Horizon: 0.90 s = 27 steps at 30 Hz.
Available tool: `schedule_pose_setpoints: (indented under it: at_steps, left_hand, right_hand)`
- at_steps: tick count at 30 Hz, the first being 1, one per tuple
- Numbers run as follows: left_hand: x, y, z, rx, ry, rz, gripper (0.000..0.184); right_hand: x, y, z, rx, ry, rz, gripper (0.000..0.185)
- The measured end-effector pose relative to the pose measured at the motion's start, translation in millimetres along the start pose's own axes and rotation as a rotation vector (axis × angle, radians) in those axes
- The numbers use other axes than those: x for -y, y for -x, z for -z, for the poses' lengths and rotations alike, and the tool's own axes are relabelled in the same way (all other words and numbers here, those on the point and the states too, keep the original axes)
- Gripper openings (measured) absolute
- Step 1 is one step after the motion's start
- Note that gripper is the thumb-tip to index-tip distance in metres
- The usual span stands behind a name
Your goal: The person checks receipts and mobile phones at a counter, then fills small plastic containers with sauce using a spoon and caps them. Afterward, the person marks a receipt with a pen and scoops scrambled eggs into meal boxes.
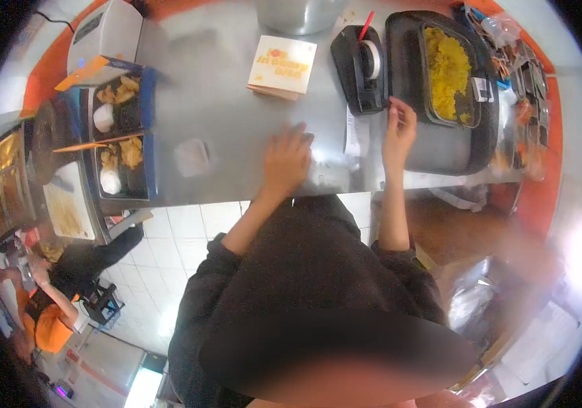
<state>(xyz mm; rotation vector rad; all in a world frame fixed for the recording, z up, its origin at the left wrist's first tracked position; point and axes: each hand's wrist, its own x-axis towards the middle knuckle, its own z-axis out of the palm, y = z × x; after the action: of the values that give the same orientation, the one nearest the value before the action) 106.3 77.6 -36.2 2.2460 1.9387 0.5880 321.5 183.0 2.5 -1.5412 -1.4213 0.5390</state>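
Likely tape step: right hand [400,129] half-curled at near end of tape dispenser [352,75], can't tell if gripping. Left hand [286,163] released, box [283,64] left of dispenser. Pulling calls for steady dispenser.

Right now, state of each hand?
Left hand: open, fingers spread on the counter, nothing visible in it.
Right hand: fingers part-curled at the tape dispenser; grip can't be told.

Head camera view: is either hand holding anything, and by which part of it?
The left hand holds nothing, spread on the metal counter. Whether the right hand, near the tape dispenser, grips anything cannot be told.
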Motion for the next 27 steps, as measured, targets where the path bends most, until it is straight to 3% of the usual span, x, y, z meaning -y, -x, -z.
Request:
schedule_pose_setpoints:
  at_steps: [4, 6, 8, 10, 11, 12, 14, 15, 18, 19, 20, 22, 24, 26, 27]
  left_hand:
    - [0, -2, -8, -0.023, -0.01, 0.04, 0.033]
    - [0, 0, -7, -0.015, -0.018, 0.049, 0.034]
    - [4, -4, 1, -0.034, 0.303, 0.088, 0.039]
    - [12, 4, 13, -0.018, 0.24, 0.025, 0.044]
    - [14, 9, 20, 0.006, 0.184, -0.046, 0.05]
    - [12, 15, 26, 0.01, 0.182, -0.041, 0.05]
    - [4, 31, 39, 0.264, 0.07, -0.154, 0.062]
    - [2, 36, 39, 0.255, 0.063, -0.144, 0.062]
    - [-1, 61, 26, 0.39, -0.195, -0.186, 0.072]
    - [-1, 66, 16, 0.261, -0.246, -0.206, 0.075]
    - [0, 73, 8, 0.134, -0.295, -0.227, 0.079]
    - [-9, 69, 29, 0.247, -0.123, -0.209, 0.079]
    - [-10, 66, 39, 0.346, 0.044, -0.191, 0.078]
    - [-6, 61, 40, 0.295, 0.248, -0.162, 0.075]
    - [-6, 62, 37, 0.284, 0.247, -0.172, 0.075]
  right_hand:
    - [10, -33, -12, 0.084, 0.007, -0.002, 0.022]
    - [-2, -53, -14, 0.317, 0.235, 0.008, 0.027]
    - [-8, -61, -8, 0.395, 0.184, -0.098, 0.033]
    - [-9, -61, -4, 0.541, 0.082, -0.389, 0.033]
    - [-15, -55, -5, 0.515, 0.04, -0.261, 0.028]
    - [-24, -48, -7, 0.521, 0.038, -0.264, 0.028]
    - [-44, -30, -11, 0.28, -0.894, -0.538, 0.021]
    - [-51, -16, -9, 0.137, -1.23, -0.565, 0.014]
    - [-43, 15, -2, 0.252, -1.025, -0.435, 0.011]
    - [-40, 22, -6, 0.224, -0.699, -0.403, 0.012]
    - [-37, 22, -6, 0.226, -0.703, -0.404, 0.012]
    - [-26, 13, -5, 0.175, -0.09, -0.042, 0.019]
    - [-27, 9, -3, 0.174, -0.032, -0.008, 0.022]
    - [-38, 8, -5, 0.248, -0.173, -0.211, 0.023]
    - [-39, 11, -5, 0.239, -0.173, -0.2, 0.023]
